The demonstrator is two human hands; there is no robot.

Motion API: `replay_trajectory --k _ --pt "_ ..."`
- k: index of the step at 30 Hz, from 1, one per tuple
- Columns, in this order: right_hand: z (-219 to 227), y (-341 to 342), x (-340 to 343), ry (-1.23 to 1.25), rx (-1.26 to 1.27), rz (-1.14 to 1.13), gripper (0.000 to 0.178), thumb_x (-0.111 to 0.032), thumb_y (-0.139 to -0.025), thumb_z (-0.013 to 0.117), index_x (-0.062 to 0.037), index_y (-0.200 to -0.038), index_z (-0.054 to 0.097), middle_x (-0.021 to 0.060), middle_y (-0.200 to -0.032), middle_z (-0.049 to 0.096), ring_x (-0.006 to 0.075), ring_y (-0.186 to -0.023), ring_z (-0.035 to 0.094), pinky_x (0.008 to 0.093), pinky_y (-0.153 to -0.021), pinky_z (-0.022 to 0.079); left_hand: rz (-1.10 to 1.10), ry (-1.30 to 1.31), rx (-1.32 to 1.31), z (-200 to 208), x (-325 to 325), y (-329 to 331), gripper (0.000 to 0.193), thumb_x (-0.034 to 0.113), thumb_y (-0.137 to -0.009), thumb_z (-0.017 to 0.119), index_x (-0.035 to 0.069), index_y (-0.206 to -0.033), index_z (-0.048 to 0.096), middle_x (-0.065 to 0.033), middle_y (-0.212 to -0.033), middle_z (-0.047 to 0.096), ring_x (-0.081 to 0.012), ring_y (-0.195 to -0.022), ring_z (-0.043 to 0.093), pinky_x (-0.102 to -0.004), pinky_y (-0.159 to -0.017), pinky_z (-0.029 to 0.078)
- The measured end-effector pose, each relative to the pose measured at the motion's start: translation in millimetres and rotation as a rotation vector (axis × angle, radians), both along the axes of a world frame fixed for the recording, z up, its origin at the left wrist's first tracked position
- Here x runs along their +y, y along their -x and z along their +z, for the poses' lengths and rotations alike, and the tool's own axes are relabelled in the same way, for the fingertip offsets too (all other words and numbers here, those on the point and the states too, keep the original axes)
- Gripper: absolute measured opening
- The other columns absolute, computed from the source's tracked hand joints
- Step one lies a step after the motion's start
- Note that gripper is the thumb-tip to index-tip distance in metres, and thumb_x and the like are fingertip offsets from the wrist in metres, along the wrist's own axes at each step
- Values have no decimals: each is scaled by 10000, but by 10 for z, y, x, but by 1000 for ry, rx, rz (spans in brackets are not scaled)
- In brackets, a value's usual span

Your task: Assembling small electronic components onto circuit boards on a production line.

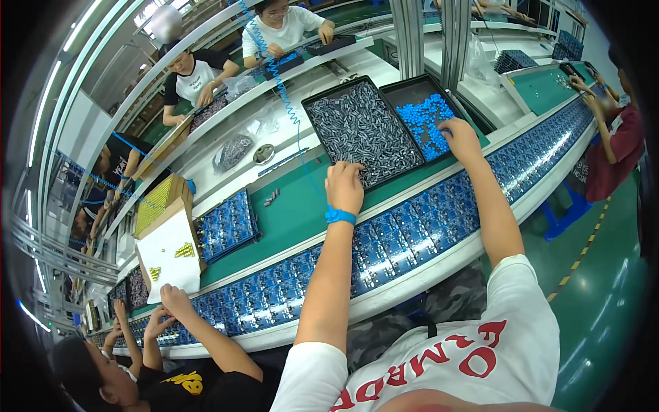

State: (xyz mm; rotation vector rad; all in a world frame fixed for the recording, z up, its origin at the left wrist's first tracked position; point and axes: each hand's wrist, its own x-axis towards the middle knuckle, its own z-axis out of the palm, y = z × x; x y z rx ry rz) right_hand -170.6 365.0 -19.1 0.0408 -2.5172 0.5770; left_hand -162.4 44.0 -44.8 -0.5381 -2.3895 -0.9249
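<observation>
My left hand (344,184), with a blue wrist strap (340,215), is at the near edge of a black tray (307,103) heaped with small dark cylindrical capacitors (364,123). Its fingers are curled together over the nearest capacitors. My right hand (463,140) reaches over the right side of a second black tray (398,91), which holds small bright blue components (423,123). Those fingers are drawn into a pinch. Whatever lies between the fingertips of either hand is too small or hidden to make out.
Rows of blue circuit boards (405,237) run along the curved line before me. On the green work surface (295,199) lie a few loose capacitors (272,197) and a stack of blue boards (230,223). A coiled blue cord (278,82) hangs ahead. Co-workers sit at left, opposite and far right.
</observation>
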Motion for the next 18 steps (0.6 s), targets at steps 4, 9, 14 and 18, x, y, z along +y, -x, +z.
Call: replay_trajectory --k 4,9,14,18 --pt "-3 -42 -18 53 52 18 125 -47 -830 672 -44 -950 708 140 -899 651 341 -923 626 422 -812 498 -19 -18 7 -5 -12 2 145 51 -903 574 89 -918 713 -87 -923 611 -320 -936 548 -419 -825 462" --pt "15 -30 53 109 104 23 141 -93 -895 622 -63 -996 716 122 -904 639 332 -918 615 422 -806 495 -32 -46 15 -5 2 -5 143 60 -907 582 92 -946 715 -82 -911 609 -312 -926 547 -408 -826 453" --pt "14 -69 -124 186 125 -16 191 -85 -909 606 -66 -1080 689 127 -906 614 337 -908 609 407 -792 489 -47 -65 30 50 -58 -13 147 67 -909 590 96 -974 718 -84 -890 608 -301 -922 548 -391 -817 441" --pt "-1 -56 -113 245 221 49 286 -35 -909 601 -62 -1191 639 114 -918 579 278 -804 609 353 -744 486 -49 -18 12 86 -45 -33 137 81 -905 606 106 -977 720 -68 -907 632 -295 -918 560 -404 -806 437"
